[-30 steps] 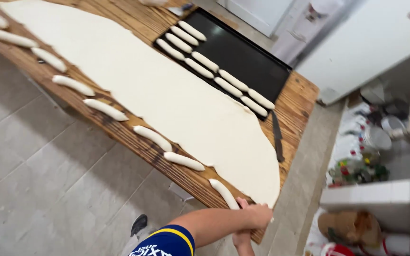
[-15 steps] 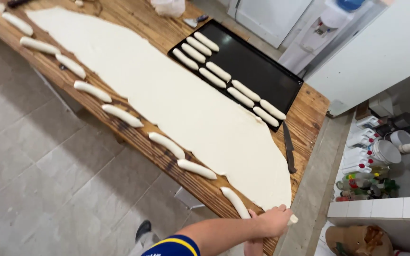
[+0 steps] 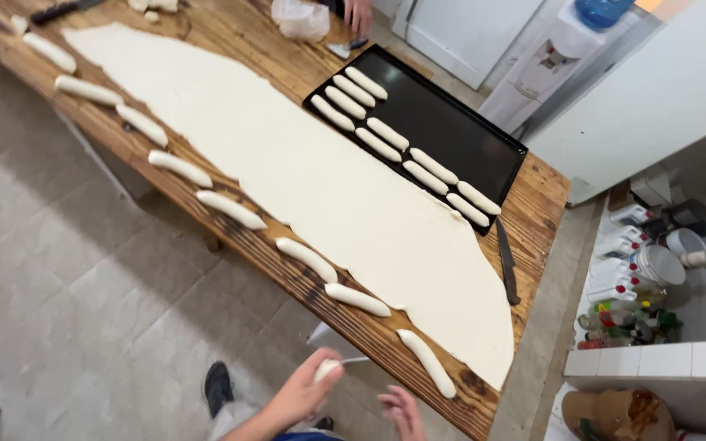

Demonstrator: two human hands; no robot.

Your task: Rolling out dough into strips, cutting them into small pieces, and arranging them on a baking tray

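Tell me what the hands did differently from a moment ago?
The left hand, which reached to the table's near corner before, has pulled back off the edge and now holds a small piece of dough. The right hand has come into view, open beside it. The dough sheet, dough rolls, tray and knife stayed put.
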